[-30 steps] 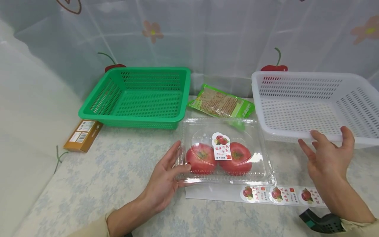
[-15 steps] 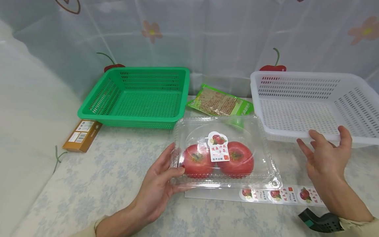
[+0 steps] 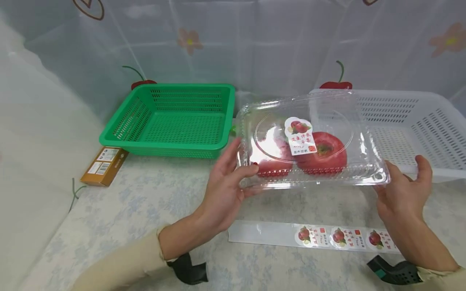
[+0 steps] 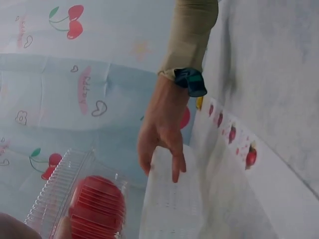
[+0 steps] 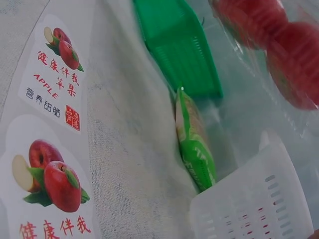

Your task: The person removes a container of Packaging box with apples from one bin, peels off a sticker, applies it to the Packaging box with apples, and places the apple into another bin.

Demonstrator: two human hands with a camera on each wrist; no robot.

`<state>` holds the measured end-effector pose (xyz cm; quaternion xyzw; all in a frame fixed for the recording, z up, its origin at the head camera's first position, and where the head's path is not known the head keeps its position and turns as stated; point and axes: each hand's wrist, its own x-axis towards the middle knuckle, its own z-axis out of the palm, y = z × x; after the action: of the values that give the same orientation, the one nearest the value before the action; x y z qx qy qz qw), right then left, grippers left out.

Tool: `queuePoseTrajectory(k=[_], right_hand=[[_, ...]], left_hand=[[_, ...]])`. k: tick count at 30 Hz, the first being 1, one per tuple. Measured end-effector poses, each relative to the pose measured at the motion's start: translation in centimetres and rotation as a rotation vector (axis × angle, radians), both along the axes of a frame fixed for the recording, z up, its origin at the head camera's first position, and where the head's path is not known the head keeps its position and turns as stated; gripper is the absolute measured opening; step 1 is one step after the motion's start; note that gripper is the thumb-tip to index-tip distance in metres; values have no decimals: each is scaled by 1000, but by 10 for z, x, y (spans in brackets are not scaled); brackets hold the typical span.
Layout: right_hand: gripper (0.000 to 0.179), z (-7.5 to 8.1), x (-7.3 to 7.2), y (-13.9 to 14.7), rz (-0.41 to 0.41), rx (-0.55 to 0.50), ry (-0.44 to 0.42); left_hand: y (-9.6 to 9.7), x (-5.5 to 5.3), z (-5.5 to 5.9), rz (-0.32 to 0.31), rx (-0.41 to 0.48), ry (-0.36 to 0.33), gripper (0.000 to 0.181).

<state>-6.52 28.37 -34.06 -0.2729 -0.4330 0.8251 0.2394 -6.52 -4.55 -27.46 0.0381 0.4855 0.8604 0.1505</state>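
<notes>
My left hand (image 3: 222, 190) grips the left edge of a clear plastic fruit box (image 3: 267, 186), thumb over the lid's side and fingers beneath. Inside lie two red apples (image 3: 325, 159), and an apple sticker (image 3: 303, 148) is on the lid. The box is raised and tilted above the table, its right end overlapping the white basket (image 3: 442, 166) in the head view. My right hand (image 3: 405, 198) rests at the basket's near rim with fingers spread; the box hides some of its fingertips in the head view.
A backing strip (image 3: 262, 232) with several apple stickers lies in front. At the back left stands a green basket (image 3: 178, 152), with a small brown box (image 3: 103, 165) beside its near corner. A green food bag (image 5: 192, 142) lies between the baskets, mostly hidden in the head view.
The fruit box has gone up, back and to the right in my left hand, and now covers the food bag and part of the white basket. My right hand has stayed in place.
</notes>
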Motion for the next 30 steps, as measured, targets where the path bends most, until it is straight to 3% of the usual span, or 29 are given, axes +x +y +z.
queuePoseTrajectory(k=[4, 14, 18, 23, 30], right_hand=[[80, 0, -2, 0, 33, -60, 65], [82, -1, -3, 1, 0, -13, -43], [83, 0, -3, 1, -17, 10, -63], [82, 0, -3, 2, -23, -16, -61], [83, 0, -4, 1, -41, -17, -95]], left_hand=[[30, -20, 7, 30, -6, -33, 77], [119, -62, 15, 92, 46, -112, 74], [160, -74, 13, 156, 54, -144, 67], [205, -87, 5, 172, 33, -194, 60], [242, -99, -12, 199, -107, -236, 60]])
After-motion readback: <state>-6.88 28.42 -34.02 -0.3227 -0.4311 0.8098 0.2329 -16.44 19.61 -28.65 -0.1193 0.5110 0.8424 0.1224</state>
